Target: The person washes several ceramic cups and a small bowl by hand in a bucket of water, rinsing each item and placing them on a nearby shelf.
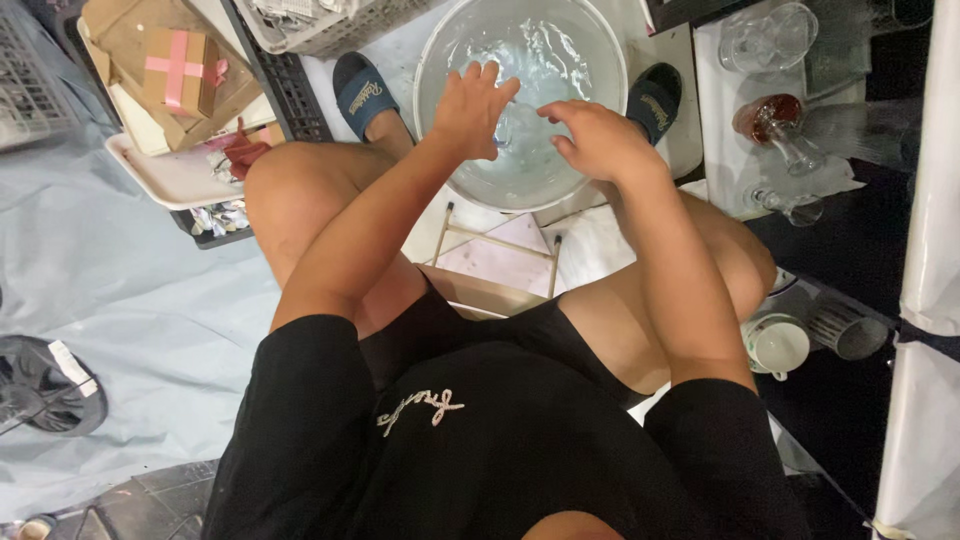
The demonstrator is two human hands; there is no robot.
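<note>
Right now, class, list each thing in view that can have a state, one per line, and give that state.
Basin: upright, holding water.
Left hand: fingers spread, over the water.
Right hand: curled, at the water; grip unclear.
Stemmed glass: lying on its side on the white cloth.
Clear glass: empty, tilted.
Cup: upright, empty.
Cardboard box: shut, taped with a pink cross.

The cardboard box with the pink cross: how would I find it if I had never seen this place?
Start at the big round basin of water under both hands, then look far left to the stacked trays. The small cardboard box sits on top there. It alone bears two crossed strips of pink tape.
</note>
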